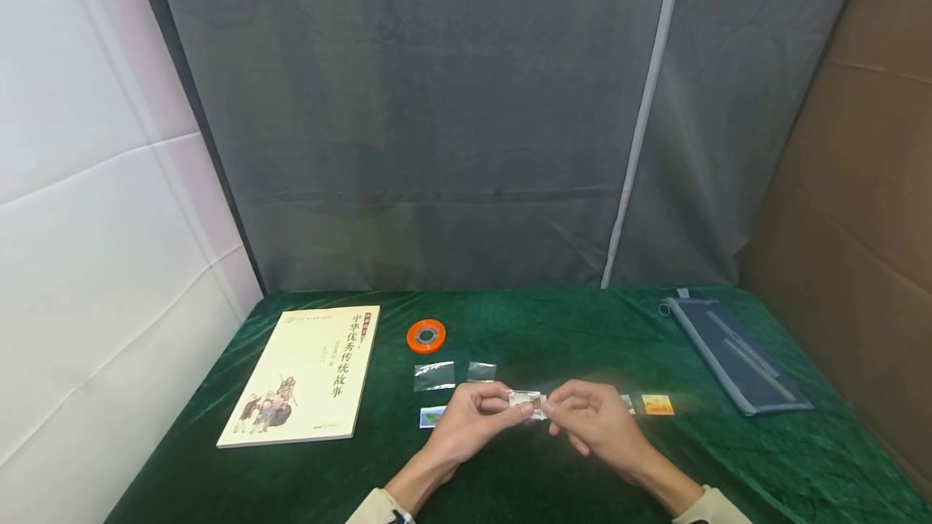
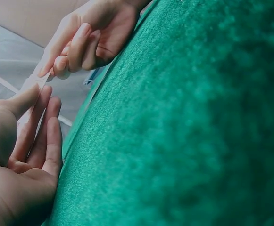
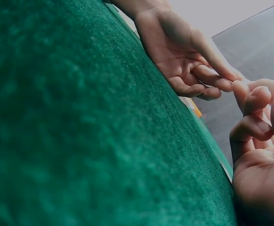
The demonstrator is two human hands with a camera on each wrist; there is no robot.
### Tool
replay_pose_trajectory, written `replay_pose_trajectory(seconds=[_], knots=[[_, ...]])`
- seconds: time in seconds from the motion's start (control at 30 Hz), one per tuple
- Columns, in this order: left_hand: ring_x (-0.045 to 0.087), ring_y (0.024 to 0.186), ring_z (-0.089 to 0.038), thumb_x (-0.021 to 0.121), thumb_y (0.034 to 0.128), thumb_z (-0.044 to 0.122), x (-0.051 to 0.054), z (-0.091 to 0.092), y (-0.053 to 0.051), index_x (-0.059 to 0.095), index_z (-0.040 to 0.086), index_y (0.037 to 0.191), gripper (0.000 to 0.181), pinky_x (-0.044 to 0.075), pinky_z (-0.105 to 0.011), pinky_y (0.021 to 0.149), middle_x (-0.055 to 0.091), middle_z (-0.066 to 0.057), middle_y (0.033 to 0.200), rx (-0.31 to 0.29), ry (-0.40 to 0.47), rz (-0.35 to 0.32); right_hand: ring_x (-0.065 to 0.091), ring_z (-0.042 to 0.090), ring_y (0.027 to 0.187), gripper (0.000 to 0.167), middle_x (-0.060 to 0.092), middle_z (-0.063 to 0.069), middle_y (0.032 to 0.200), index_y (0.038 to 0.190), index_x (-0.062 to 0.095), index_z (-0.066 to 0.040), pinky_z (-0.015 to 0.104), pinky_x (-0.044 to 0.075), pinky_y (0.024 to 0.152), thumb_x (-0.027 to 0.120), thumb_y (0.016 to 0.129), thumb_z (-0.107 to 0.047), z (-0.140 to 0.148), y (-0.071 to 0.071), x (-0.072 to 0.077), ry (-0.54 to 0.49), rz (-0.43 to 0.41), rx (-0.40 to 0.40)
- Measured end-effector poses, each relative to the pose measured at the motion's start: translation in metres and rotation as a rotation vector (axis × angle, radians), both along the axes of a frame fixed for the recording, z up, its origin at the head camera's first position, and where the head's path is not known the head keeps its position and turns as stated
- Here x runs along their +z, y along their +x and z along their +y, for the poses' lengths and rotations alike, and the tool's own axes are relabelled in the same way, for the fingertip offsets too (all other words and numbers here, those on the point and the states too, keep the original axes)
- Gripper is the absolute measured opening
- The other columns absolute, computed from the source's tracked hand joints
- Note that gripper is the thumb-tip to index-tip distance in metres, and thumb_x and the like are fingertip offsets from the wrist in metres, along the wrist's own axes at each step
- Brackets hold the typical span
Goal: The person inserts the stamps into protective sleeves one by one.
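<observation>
Between the two hands, raised over the green cloth, is a small stamp-like picture (image 1: pixel 537 403) with a shiny clear sleeve about it. The left hand (image 1: pixel 475 417) pinches its left side between thumb and fingers. At the right edge, the thumb and forefinger of the right hand (image 1: pixel 599 427) pinch the same piece. In the left wrist view, a thin pale edge (image 2: pixel 41 80) shows between the fingertips of both hands. Whether the picture is fully inside the sleeve cannot be told. Seen from the right wrist, the fingertips nearly meet and mostly hide the piece.
Two clear sleeves (image 1: pixel 434 376) lie beyond the left hand, near an orange tape roll (image 1: pixel 425 336). A green-and-blue picture (image 1: pixel 431 416) lies beside that hand. An orange picture (image 1: pixel 658 404) is right of the right hand. A book (image 1: pixel 306 378) lies left, a dark zip pouch (image 1: pixel 739 358) right.
</observation>
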State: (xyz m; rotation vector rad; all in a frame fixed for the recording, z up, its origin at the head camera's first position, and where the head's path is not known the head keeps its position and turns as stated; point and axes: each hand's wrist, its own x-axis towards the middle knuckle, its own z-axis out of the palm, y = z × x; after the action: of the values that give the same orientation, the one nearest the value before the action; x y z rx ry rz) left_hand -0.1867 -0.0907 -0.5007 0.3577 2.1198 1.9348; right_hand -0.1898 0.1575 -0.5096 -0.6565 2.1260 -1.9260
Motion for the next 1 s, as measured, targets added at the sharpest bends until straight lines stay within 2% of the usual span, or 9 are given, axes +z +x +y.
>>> replay_pose_trajectory(seconds=[0.17,0.6,0.73,1.0], knots=[[0.077,0.091,-0.01,0.084,0.0964,0.028,-0.0002,0.0001,0.0003,0.08,0.005,0.106,0.025,0.056,-0.028,0.084,0.085,-0.009,0.103,-0.001,0.007,0.007,0.053,0.004,0.049,0.016,0.077,0.009,0.083,0.107,0.072,0.0,0.022,0.045,0.044,0.069,0.107,-0.016,-0.0002,0.0,0.0001,0.009,-0.008,0.003],[0.075,0.088,-0.008,0.086,0.095,0.031,-0.0026,0.0001,-0.0014,0.081,0.011,0.102,0.022,0.056,-0.028,0.083,0.086,-0.004,0.1,0.006,-0.019,0.017,0.053,0.003,0.049,0.016,0.077,0.017,0.084,0.107,0.072,0.0,0.022,0.045,0.044,0.069,0.107,-0.016,-0.0006,0.0007,-0.0006,0.014,-0.012,0.006],[0.071,0.084,-0.006,0.086,0.095,0.031,-0.0026,0.0,-0.0012,0.081,0.011,0.101,0.022,0.053,-0.025,0.079,0.086,-0.005,0.099,0.006,-0.022,0.025,0.053,0.003,0.049,0.016,0.077,0.015,0.084,0.107,0.072,0.0,0.021,0.045,0.044,0.069,0.107,-0.017,-0.0008,0.0006,-0.0009,0.016,-0.016,0.005],[0.063,0.078,-0.005,0.086,0.0949,0.032,-0.0021,0.0001,-0.0008,0.081,0.012,0.101,0.022,0.048,-0.023,0.073,0.085,-0.007,0.097,0.005,-0.028,0.02,0.053,0.004,0.049,0.017,0.077,0.022,0.086,0.108,0.072,-0.001,0.021,0.045,0.045,0.07,0.107,-0.018,-0.0005,0.0008,-0.0008,0.026,-0.025,0.004]])
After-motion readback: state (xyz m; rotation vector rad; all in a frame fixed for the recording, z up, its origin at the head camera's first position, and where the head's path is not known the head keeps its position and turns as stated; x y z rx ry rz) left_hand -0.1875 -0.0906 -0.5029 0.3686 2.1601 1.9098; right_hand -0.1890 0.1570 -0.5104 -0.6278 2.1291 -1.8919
